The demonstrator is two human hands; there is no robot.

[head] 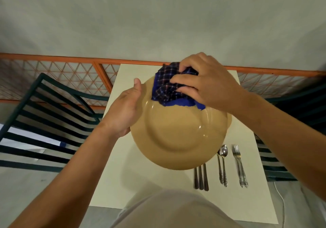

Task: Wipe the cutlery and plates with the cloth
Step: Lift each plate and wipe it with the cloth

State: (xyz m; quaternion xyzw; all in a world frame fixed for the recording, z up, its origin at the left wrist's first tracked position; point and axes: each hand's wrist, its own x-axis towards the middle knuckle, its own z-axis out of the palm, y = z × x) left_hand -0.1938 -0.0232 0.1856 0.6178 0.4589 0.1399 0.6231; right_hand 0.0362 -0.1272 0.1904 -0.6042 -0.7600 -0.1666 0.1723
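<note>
A tan plate (178, 132) is held up above the white table (123, 174). My left hand (123, 111) grips its left rim, thumb over the top edge. My right hand (202, 83) clutches a bunched blue checked cloth (169, 90) and presses it on the plate's far rim. On the table below lie knife handles (201, 176), partly hidden by the plate, two spoons (222, 164) and forks (239, 164).
Dark slatted chairs stand at the left (44, 122) and right (282, 157) of the table. An orange mesh railing (70, 72) runs behind the table. A white cable (282, 203) hangs at the right.
</note>
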